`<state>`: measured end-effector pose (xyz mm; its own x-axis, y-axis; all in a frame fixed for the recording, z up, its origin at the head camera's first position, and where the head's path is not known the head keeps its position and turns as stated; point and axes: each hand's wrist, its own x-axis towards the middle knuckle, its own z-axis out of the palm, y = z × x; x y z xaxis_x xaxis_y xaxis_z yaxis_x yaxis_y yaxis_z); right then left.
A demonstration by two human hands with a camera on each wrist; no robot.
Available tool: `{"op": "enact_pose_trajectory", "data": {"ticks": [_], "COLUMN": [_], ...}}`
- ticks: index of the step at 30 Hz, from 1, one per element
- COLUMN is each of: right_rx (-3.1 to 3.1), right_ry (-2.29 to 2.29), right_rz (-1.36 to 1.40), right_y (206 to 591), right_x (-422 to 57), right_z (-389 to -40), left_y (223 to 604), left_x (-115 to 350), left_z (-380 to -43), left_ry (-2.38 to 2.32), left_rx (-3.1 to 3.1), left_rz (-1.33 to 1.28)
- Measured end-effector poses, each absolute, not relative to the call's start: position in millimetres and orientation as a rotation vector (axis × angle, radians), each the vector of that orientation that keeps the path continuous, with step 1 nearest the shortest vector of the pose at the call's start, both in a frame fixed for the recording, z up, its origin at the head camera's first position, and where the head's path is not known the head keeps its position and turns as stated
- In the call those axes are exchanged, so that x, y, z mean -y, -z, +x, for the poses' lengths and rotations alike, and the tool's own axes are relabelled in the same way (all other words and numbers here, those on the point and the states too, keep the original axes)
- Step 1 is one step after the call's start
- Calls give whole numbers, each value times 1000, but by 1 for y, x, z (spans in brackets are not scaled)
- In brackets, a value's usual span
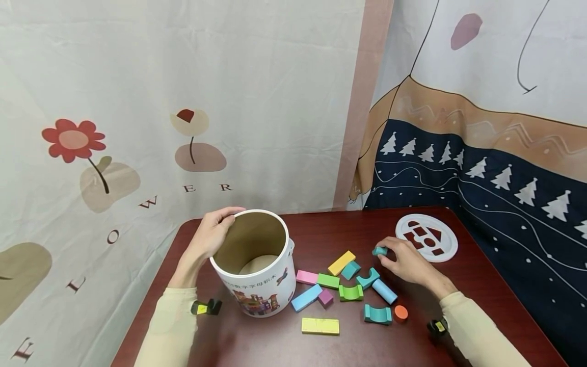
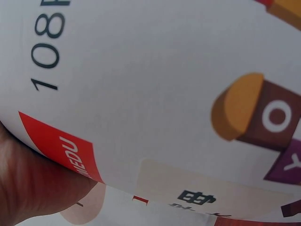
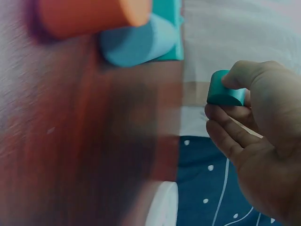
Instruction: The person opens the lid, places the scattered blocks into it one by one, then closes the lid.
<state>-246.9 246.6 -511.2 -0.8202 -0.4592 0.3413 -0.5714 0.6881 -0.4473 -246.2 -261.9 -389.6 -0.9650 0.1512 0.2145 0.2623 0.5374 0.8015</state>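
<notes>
My left hand (image 1: 212,233) grips the rim of a tall white bucket (image 1: 282,283), thumb on the near side of the rim. The bucket's floor shows bare inside, and its printed wall (image 2: 141,84) fills the left wrist view. Above the table on the right, my right hand (image 1: 408,261) pinches a small teal half-round block (image 3: 225,89) between thumb and fingers. Just left of that hand lie a teal arch block (image 1: 368,279), a blue cylinder (image 1: 384,291) and a teal block (image 1: 350,270).
Farther right lies a white lid (image 1: 448,243) with shaped holes. Nearer the front are a yellow block (image 1: 320,326), a teal curved block (image 1: 377,314) and an orange cylinder (image 1: 401,313). Several pink, green, blue and purple blocks lie beside the bucket. Printed curtains (image 1: 275,102) hang behind the table.
</notes>
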Motion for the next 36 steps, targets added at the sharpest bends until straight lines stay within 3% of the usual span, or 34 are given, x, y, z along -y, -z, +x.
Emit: {"op": "enact_pose_trajectory", "data": {"ticks": [25,36], "right_rx": [2346,2230], "right_ry": [-1058,-1112], "right_rz": [1039,1178], "right_y": [432,416], "right_x": [-166,-127], "right_z": [-250,-260], "left_y": [389,390], "left_x": [262,262], "left_z": [-245,-246], "left_ry": [1437,1435], "left_rx": [2641,2641], "left_rz": [-365,-359]}}
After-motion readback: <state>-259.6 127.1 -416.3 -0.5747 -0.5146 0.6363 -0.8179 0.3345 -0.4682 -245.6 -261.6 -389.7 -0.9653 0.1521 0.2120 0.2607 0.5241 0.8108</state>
